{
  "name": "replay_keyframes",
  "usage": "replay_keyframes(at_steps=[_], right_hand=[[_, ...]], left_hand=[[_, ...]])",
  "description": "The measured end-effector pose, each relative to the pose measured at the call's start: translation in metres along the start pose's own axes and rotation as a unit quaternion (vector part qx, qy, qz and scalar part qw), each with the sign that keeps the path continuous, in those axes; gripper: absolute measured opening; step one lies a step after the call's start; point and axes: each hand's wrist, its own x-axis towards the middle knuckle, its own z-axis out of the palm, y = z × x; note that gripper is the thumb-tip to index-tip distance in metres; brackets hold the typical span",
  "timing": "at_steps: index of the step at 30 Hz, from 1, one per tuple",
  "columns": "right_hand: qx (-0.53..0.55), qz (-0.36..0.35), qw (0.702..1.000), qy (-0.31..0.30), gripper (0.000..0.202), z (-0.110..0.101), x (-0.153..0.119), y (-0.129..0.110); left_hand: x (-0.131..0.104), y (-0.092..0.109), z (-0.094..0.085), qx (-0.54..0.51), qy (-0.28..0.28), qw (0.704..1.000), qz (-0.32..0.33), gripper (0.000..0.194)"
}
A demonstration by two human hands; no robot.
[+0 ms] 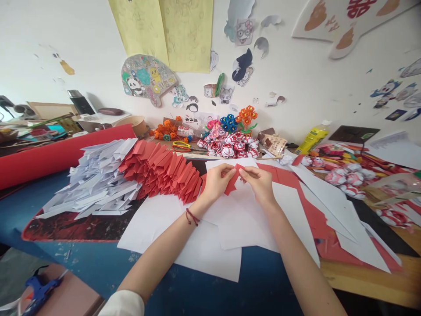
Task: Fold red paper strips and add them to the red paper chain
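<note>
Between both hands is a small piece of folded red paper (231, 186), held above white sheets. My left hand (217, 181) pinches its left side, thumb against the fingers. At its upper right corner, my right hand (258, 181) grips it between thumb and fingertips. Left of my left hand lies a long row of folded red paper pieces (161, 169). Beyond that row is a heap of folded white paper pieces (98, 177). White paper sheets (197, 252) spread flat under both hands, with red sheets (279, 174) to the right.
A red roll (62, 153) lies at the left. Red-and-white paper balls (228, 147), scissors with yellow handles (181, 145) and flowers (247, 116) sit at the back. A yellow bottle (314, 137) stands at the right rear. A blue glue gun (41, 287) is low at the left.
</note>
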Motion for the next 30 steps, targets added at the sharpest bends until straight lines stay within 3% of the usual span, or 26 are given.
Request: replay_keyframes(at_steps=[21, 30], right_hand=[[0.014, 0.008, 1.000, -0.001, 0.026, -0.0004, -0.0020, -0.0016], [0.056, 0.053, 0.997, 0.001, 0.030, 0.0024, -0.0019, 0.0003]], left_hand=[[0.0041, 0.0018, -0.0016, 0.007, -0.006, 1.000, 0.009, 0.016], [0.0044, 0.0030, -0.0078, -0.006, -0.004, 1.000, 0.008, 0.014]])
